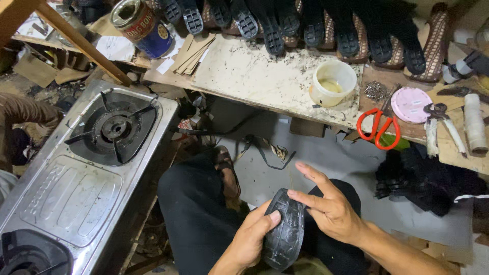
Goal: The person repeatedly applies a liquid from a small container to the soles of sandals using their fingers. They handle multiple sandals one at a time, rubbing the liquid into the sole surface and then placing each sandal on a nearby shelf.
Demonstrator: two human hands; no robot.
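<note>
Both hands on a black shoe sole (285, 229) over the lap.
The left hand (252, 239) grips its edge, thumb pressed on top; the right hand (328, 206) rests spread-fingered against it, below the surface (254, 71) with red scissors (378, 128).

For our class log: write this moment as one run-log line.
left hand: grips black shoe sole | right hand: fingers press sole | nearby: gas stove, red scissors

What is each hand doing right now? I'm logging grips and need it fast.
Left hand: closed around the black shoe sole, holding it.
Right hand: open, fingers spread, touching the sole's edge.
</note>
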